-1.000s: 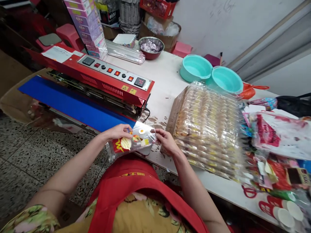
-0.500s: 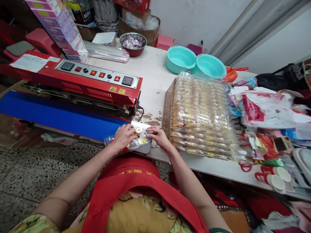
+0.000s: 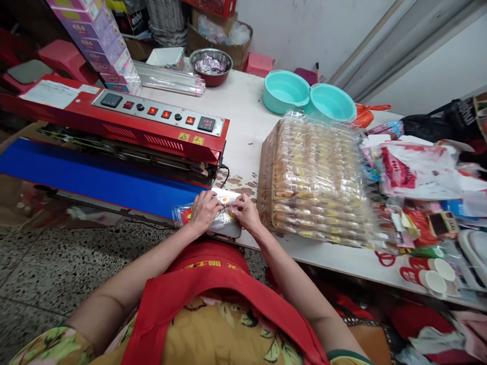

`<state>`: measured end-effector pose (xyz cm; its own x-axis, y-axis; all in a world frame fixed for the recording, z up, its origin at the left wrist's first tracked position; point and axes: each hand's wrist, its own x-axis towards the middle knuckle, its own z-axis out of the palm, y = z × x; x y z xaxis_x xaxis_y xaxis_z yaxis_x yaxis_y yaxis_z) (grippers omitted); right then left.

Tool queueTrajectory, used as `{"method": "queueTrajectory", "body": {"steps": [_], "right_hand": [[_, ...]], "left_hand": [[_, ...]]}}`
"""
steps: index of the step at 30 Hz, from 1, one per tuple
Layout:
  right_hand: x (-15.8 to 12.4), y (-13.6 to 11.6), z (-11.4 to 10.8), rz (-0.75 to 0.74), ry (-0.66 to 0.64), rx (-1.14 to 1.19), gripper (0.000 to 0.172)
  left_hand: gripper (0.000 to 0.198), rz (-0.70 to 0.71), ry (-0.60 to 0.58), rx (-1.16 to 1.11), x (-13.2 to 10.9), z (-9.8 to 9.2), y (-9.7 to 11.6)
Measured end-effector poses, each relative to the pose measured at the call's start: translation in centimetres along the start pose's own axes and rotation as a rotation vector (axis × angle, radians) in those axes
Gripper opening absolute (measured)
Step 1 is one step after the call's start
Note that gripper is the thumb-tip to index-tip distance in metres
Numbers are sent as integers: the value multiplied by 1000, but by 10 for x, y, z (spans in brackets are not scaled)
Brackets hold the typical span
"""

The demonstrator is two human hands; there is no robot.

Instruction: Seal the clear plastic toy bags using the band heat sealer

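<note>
White table [image 3: 245, 126]: spans scene, work done at its near edge. On L, a red band-sealer machine [image 3: 133, 126] is seen, w/ panel lights lit; along its near side runs a blue conveyor belt [image 3: 95, 172]. To R of the work spot, a cardboard box [image 3: 267, 172] is packed w/ rows of clear packets [image 3: 319, 177]. On far side, two turquoise basins [image 3: 285, 104] are set side by side, and farther L a metal bowl [image 3: 216, 79] w/ small sachets.

Btwn belt end and box, a clear plastic bag [image 3: 224, 219] is held over a pale plate [image 3: 233, 232], near the table's near edge. L hand [image 3: 204, 210] is laid over the bag's middle, fingers bent, tips apparently pinched on the film; R hand [image 3: 247, 210] is at the bag's R end, thumb and fingertips brought together on film there. Hands nearly touching. L end of bag sticks out past L hand, w/ a red item [image 3: 186, 215] showing thru. Smallest: a fried-egg piece [image 3: 225, 199] is seen at the far side of the fingertips; whether in or under film can't be told.

Step in hand, as judged: bag contents/edge being arranged by fingertips. Next move prob. calls for film kept flat, edge straight, and small pieces kept clear of it.
</note>
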<state>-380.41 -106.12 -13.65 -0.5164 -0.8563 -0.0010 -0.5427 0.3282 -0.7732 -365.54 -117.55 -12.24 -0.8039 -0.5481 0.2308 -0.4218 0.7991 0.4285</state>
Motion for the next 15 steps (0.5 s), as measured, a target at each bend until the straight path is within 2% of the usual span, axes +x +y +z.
{"method": "queueTrajectory", "body": {"steps": [5, 7, 10, 12, 15], "right_hand": [[0, -12, 4, -33, -11, -37, 11], [3, -13, 2, -78, -27, 7, 9], [6, -13, -8, -118, 33, 131, 11], [4, -11, -17, -77, 70, 238, 16], [-3, -10, -29, 65, 46, 393, 23]], "left_hand": [[16, 8, -12, -52, -2, 0, -4], [17, -5, -17, -85, -2, -3, -5], [14, -42, -16, -141, -3, -10, -6], [12, -74, -19, -163, -4, -13, -7], [10, -89, -33, -169, -7, -16, -9]]}}
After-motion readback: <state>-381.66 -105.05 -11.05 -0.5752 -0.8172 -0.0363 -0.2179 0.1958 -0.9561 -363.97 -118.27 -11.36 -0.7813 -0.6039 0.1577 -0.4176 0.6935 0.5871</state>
